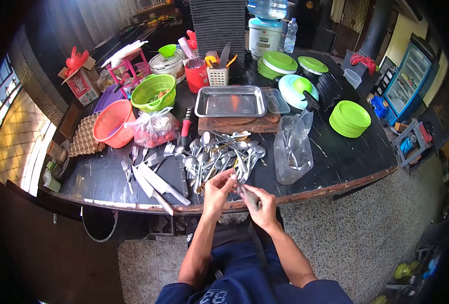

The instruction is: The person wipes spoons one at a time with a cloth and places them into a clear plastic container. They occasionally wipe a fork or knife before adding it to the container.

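Observation:
Just over the table's front edge, my left hand is closed, its fingertips pinching a small thin item that I cannot make out. Beside it my right hand is closed around a grey, soft-looking cloth. The fingertips of both hands nearly meet. Right behind them lies a loose heap of metal spoons, handles pointing many ways. Several forks are left of the heap. Two large white-bladed knives lie crossed near the edge, and a dark-bladed knife is beside them.
A clear plastic bag holding spoons lies at right. Behind the heap, a metal tray rests on a wooden board. Green plates are stacked far right; an orange basket and egg carton stand left.

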Motion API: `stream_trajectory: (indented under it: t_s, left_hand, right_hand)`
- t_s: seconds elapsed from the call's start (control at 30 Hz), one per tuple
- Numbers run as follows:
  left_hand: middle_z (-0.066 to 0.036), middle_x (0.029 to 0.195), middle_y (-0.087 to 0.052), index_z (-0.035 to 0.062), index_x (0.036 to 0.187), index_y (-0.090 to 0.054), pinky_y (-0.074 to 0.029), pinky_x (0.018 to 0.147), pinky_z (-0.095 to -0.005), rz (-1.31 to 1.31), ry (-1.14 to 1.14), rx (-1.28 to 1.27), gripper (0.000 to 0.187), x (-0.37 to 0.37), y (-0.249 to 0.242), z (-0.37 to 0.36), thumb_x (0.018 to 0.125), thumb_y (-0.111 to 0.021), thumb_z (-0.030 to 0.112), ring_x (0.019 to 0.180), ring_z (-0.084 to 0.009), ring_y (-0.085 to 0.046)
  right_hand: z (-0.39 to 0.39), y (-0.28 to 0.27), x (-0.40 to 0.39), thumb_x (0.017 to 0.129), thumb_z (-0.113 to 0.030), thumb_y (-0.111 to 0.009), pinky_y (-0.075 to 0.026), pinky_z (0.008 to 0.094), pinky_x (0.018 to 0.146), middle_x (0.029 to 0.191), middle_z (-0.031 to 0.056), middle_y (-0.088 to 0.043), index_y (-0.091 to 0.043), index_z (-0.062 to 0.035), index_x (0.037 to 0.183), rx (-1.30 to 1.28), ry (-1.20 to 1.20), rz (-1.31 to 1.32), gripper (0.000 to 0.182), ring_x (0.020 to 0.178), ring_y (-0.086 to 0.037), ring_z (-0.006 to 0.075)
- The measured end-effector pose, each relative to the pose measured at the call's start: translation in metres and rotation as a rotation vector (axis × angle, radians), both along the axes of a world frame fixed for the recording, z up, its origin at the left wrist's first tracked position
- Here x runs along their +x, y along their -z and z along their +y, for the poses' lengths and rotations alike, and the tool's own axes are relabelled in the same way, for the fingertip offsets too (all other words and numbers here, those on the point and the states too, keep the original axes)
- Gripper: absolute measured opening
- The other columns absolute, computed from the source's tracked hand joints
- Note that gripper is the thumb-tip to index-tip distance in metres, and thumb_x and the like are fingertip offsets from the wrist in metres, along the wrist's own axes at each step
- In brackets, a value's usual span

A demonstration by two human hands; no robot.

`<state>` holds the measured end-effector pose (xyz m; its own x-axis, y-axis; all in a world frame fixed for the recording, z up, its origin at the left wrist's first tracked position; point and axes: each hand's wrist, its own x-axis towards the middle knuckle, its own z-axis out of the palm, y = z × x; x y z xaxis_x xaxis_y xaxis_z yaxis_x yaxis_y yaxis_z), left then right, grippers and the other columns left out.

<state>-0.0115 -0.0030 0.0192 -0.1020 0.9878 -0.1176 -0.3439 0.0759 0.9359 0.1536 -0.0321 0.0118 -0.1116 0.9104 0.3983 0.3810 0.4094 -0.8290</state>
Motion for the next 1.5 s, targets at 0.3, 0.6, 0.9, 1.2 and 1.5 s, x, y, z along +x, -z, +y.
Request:
stream_trajectory:
  t_s: [0.3,0.6,0.9,1.2,1.5]
  left_hand:
    - [-0.001,0.095,-0.072,0.005,0.095,-0.072,-0.055,0.074,-0.0315,-0.289,-0.012,-0.092,0.011,0.011,0.015,0.009,0.101,-0.07,0.015,0.079,-0.0116,-0.066]
    - [-0.002,0.088,-0.071,0.0057,0.097,-0.071,-0.062,0.073,-0.0341,-0.233,-0.15,-0.067,0.012,0.013,0.018,0.013,0.102,-0.069,0.017,0.075,-0.0113,-0.067]
    - [0.002,0.082,-0.07,0.0035,0.09,-0.075,-0.046,0.058,-0.0221,-0.17,0.039,-0.065,0.02,0.048,-0.005,-0.012,0.103,-0.068,0.018,0.067,-0.0035,-0.057]
    - [-0.002,0.078,-0.066,-0.0015,0.095,-0.071,-0.052,0.058,-0.0227,-0.318,-0.189,0.04,0.02,0.039,-0.015,0.011,0.103,-0.068,0.016,0.06,-0.0078,-0.059]
    - [-0.006,0.079,-0.07,-0.0035,0.091,-0.072,-0.047,0.057,-0.0251,-0.23,-0.108,0.186,0.027,0.061,-0.036,0.036,0.104,-0.068,0.02,0.069,-0.0173,-0.072]
  right_hand:
    - [-0.013,0.004,0.003,0.095,-0.015,-0.078,-0.052,0.0234,0.072,0.093,0.0015,-0.076,-0.075,0.0008,0.112,-0.396,-0.004,0.484,0.024,0.083,-0.064,0.0038]
    - [-0.007,-0.013,0.017,0.092,-0.001,-0.068,-0.054,0.0388,0.088,0.118,0.0184,-0.074,-0.072,-0.0005,0.123,0.162,0.226,0.061,0.031,0.1,-0.071,0.031]
    - [0.022,-0.042,0.013,0.07,0.014,-0.062,-0.052,0.0421,0.086,0.132,0.014,-0.069,-0.067,-0.0026,0.135,0.311,0.176,-0.258,0.067,0.095,-0.063,0.0348]
    - [-0.006,-0.021,0.007,0.076,0.01,-0.067,-0.052,0.0423,0.081,0.115,0.0169,-0.073,-0.068,-0.0018,0.132,0.237,0.158,-0.138,0.058,0.089,-0.067,0.0351]
    - [-0.018,-0.014,0.045,0.1,-0.021,-0.073,-0.049,0.0255,0.07,0.086,-0.0013,-0.071,-0.072,0.0001,0.109,-0.347,0.055,0.463,0.023,0.078,-0.06,0.0057]
